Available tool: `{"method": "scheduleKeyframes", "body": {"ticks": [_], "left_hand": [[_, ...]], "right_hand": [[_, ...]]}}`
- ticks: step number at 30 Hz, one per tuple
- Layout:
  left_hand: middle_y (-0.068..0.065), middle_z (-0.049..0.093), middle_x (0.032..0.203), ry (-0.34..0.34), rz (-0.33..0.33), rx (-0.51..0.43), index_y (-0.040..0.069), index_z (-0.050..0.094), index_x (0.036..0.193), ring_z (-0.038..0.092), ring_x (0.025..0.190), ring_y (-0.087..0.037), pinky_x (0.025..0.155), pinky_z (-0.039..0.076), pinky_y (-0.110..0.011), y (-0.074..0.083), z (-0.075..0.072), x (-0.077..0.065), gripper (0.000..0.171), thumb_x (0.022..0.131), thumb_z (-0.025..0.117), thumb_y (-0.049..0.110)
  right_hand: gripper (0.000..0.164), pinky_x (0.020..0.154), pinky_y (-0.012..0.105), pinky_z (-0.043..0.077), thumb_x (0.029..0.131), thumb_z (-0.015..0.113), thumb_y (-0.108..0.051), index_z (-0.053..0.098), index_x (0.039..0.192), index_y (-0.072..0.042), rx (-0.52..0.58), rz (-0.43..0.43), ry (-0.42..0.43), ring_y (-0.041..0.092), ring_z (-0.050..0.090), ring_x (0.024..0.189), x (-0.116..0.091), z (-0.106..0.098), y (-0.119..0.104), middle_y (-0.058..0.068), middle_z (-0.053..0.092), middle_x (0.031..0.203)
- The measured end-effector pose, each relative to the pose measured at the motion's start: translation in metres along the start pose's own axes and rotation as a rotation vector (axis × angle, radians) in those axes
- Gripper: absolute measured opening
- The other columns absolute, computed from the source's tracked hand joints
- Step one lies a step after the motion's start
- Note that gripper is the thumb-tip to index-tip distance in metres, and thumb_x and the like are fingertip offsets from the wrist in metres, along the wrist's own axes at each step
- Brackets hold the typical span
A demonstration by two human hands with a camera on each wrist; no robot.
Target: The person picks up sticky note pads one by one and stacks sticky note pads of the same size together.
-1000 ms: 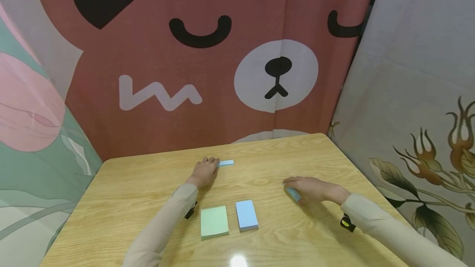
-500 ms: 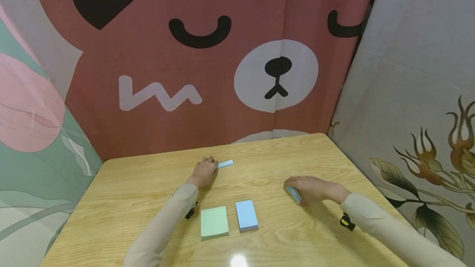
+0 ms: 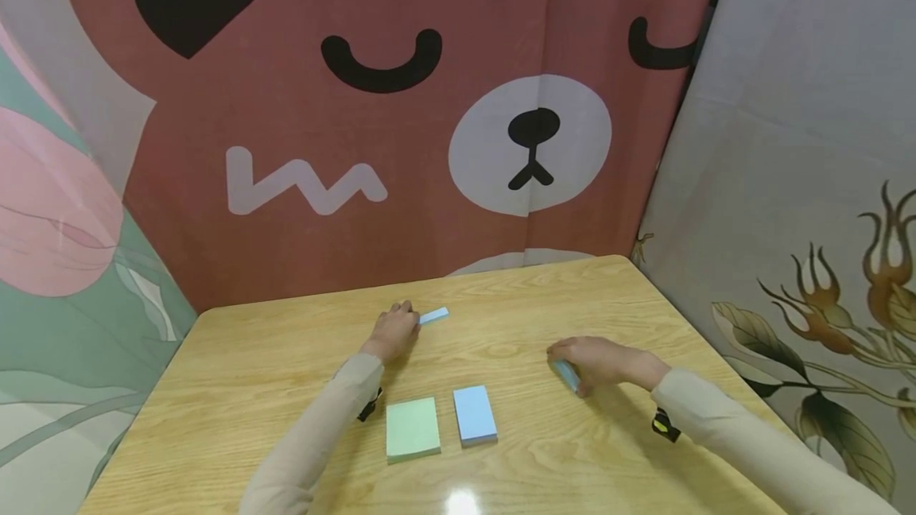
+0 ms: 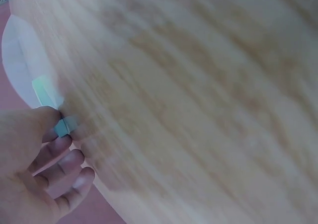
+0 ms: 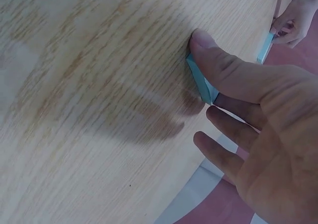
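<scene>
At the far side of the table, my left hand (image 3: 395, 334) pinches the near end of a narrow light-blue sticky note pad (image 3: 433, 316) between thumb and fingers. The left wrist view shows the pinched end of this pad (image 4: 64, 127); the other fingers are bent loosely. Over on the right, my right hand (image 3: 601, 360) grips a small blue sticky note pad (image 3: 567, 376) down at the tabletop. In the right wrist view the thumb lies along this pad (image 5: 199, 80), with fingers at its other side; part of it is hidden.
A square green sticky note pad (image 3: 413, 429) and a rectangular blue one (image 3: 475, 416) lie side by side on the wooden table (image 3: 286, 388), nearer the person. A curtain with a bear print (image 3: 300, 245) hangs behind the table's back edge, and a patterned curtain (image 3: 751, 181) hangs at the right.
The narrow light-blue pad in my left hand has swung slightly, its free end now angled farther away. My right fingers have shifted a little over their pad. The other two pads stay put.
</scene>
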State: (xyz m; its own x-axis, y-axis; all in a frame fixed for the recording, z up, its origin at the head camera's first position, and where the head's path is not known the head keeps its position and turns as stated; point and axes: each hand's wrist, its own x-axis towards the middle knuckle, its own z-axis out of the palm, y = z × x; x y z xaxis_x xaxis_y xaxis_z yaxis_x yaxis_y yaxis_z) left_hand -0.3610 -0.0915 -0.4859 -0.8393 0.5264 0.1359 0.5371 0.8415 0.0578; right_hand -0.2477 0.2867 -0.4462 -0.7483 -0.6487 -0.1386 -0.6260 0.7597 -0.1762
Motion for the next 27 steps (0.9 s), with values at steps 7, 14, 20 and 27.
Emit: {"method": "scheduleKeyframes", "body": {"ticks": [7,14,20,27], "left_hand": [[-0.008,0.058,0.1,0.005,-0.007,-0.022,0.006,0.072,0.098,0.056,0.094,-0.03,0.081,0.05,-0.052,0.0012,-0.0014,-0.0016,0.013,0.099,0.061,0.013],[-0.007,0.059,0.101,0.017,-0.002,-0.042,0.007,0.072,0.096,0.057,0.095,-0.03,0.081,0.051,-0.052,0.0005,-0.0026,-0.0015,0.012,0.099,0.062,0.014],[-0.006,0.06,0.104,0.018,-0.003,-0.02,0.008,0.073,0.1,0.058,0.097,-0.028,0.083,0.051,-0.051,-0.0019,0.0002,-0.001,0.014,0.1,0.061,0.016],[-0.008,0.06,0.1,0.034,0.004,0.001,0.006,0.073,0.101,0.059,0.094,-0.028,0.082,0.051,-0.051,-0.0029,0.0024,0.0006,0.015,0.099,0.061,0.015]], "right_hand": [[0.068,0.091,0.042,0.051,0.066,0.093,-0.013,0.063,0.125,0.001,-0.005,-0.023,0.032,0.03,0.061,0.111,0.0014,0.0028,0.0023,0.015,0.062,0.128],[0.064,0.085,0.037,0.054,0.064,0.094,-0.01,0.066,0.121,0.001,0.007,-0.031,0.061,0.024,0.064,0.102,0.002,0.0004,0.0027,0.013,0.066,0.121],[0.06,0.076,0.033,0.053,0.063,0.094,-0.011,0.066,0.116,-0.002,0.014,-0.032,0.071,0.013,0.06,0.086,0.0024,-0.0005,0.0013,0.005,0.067,0.106],[0.064,0.081,0.036,0.053,0.063,0.095,-0.012,0.066,0.12,-0.002,0.02,0.003,0.052,0.018,0.062,0.095,0.003,-0.0022,-0.0031,0.008,0.067,0.115]]}}
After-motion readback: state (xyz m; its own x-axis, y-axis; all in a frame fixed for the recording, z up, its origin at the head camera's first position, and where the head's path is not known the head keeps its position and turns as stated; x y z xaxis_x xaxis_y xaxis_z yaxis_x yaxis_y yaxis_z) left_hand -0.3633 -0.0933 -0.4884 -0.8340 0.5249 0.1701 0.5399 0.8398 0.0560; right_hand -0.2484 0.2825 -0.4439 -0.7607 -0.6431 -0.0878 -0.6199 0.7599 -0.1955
